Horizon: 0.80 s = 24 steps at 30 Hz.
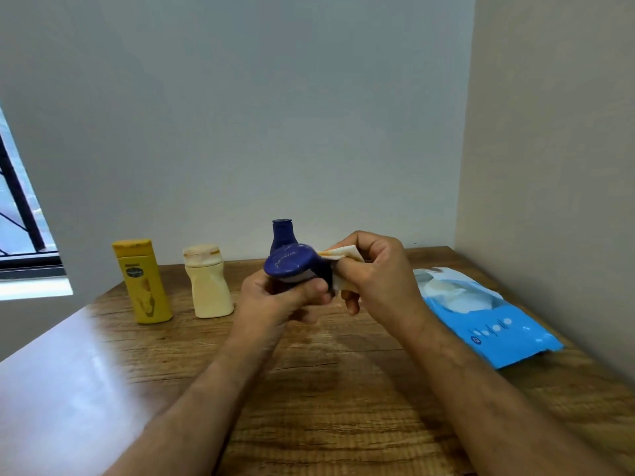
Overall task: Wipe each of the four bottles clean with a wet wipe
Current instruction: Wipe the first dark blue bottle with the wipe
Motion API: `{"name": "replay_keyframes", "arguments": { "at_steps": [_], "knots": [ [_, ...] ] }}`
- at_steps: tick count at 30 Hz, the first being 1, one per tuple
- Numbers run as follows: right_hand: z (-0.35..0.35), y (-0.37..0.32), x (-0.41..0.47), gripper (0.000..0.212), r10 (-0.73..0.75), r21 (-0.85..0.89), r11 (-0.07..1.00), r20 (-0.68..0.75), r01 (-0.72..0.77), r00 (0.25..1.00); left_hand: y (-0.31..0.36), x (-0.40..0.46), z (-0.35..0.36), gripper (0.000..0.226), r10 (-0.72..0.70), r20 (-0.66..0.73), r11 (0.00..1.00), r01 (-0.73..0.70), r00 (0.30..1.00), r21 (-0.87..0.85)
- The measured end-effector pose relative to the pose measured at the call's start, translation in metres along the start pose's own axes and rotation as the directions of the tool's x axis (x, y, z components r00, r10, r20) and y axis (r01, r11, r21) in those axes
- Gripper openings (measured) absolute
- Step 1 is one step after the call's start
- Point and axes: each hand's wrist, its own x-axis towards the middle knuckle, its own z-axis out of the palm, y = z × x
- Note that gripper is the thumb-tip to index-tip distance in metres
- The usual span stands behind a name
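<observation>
Four bottles are in our view: we grip a dark blue bottle (292, 264) in our left hand (275, 300), fingers curled round its body, base tipped toward us above the table (343, 389). Our right hand (374, 273) pinches a stained wet wipe (338, 257) against that bottle's side. Just behind the hands stands another blue bottle (282, 233); left of the left hand stand a cream bottle (208, 283) and a yellow bottle (142, 281). Right of the right hand lies a blue wipes pack (481, 314)
</observation>
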Motion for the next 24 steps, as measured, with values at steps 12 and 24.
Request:
{"name": "replay_keyframes", "arguments": {
  "at_steps": [12,24],
  "knots": [
    [0.002,-0.001,0.003,0.007,0.074,0.329,0.939,0.085,-0.098,0.994,-0.017,0.007,-0.007,0.029,0.261,-0.049,0.802,-0.189,0.964,0.566],
    [0.009,0.003,-0.005,0.018,-0.187,-0.143,0.969,0.108,0.202,0.976,-0.028,0.015,-0.014,0.045,0.238,-0.044,0.745,-0.153,0.97,0.65]
  ]
}}
